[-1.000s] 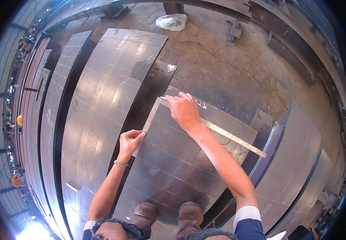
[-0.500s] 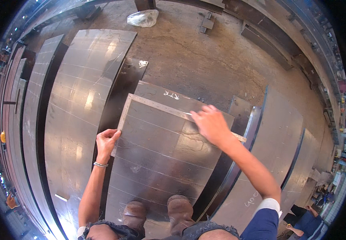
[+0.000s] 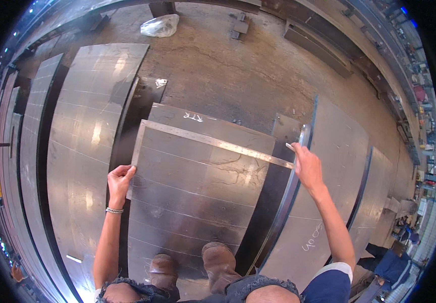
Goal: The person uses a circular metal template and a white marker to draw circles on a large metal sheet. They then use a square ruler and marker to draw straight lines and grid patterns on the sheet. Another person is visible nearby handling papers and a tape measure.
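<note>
A metal framing square (image 3: 213, 142) lies flat on a dark steel plate (image 3: 193, 189), its long arm running across the plate's far part and its short arm down the left edge. My left hand (image 3: 120, 183) pinches the short arm between thumb and fingers at that edge. At the right tip of the long arm is my right hand (image 3: 308, 166), fingers closed around a short white chalk stick (image 3: 289, 147). The long arm's tip reaches past the plate's right edge, close under this hand. Several thin white lines cross the plate, and chalk letters (image 3: 194, 117) stand near its far edge.
My boots (image 3: 219, 262) stand on the same plate. More steel plates lie to the left (image 3: 89, 111) and right (image 3: 329, 166), with dark gaps between. Beyond are the concrete floor (image 3: 228, 65), a clear plastic bag (image 3: 160, 25) and steel beams (image 3: 319, 48). A person (image 3: 392, 265) is at the lower right.
My right hand, with the chalk, has moved right from the middle of the long arm to its tip. My left hand still pinches the short arm. The whole view has shifted slightly.
</note>
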A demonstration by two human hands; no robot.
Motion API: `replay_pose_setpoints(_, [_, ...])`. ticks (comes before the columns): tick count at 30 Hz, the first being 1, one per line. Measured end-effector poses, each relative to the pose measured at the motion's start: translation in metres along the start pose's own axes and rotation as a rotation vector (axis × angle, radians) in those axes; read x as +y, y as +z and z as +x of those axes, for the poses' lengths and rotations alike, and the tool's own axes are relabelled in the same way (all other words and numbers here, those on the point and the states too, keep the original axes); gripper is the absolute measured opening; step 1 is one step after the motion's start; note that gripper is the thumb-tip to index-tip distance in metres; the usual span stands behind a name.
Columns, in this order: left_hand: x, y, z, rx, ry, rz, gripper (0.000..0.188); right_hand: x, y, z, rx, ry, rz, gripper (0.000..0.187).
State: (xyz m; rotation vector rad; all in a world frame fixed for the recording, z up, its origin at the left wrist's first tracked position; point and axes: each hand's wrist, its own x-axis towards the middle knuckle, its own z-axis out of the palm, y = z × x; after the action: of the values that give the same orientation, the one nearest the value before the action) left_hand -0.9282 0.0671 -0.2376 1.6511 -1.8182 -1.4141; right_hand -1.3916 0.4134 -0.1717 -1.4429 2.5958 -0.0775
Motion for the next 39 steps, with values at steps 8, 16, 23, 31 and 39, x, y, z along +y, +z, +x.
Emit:
replay_pose_setpoints(8, [0.001,-0.004,-0.017,-0.024,-0.099,-0.114,0.018,-0.027,0.041,-0.025,0.118,0.115,0.414,0.022])
replay_pose_setpoints(16, [0.016,0.006,0.008,-0.019,-0.045,-0.106,0.022,-0.012,0.033,-0.008,0.067,0.075,0.458,0.063])
replay_pose_setpoints(23, [0.037,0.016,0.027,-0.063,-0.109,-0.167,0.021,-0.002,0.036,0.021,0.143,0.056,0.437,0.059])
replay_pose_setpoints(31, [0.057,0.022,0.029,-0.044,-0.124,-0.067,0.019,0.002,0.041,0.025,0.175,0.037,0.389,0.053])
replay_pose_setpoints(39, [0.057,0.023,0.029,-0.030,-0.149,-0.056,0.019,0.001,0.039,0.026,0.154,0.052,0.403,0.050])
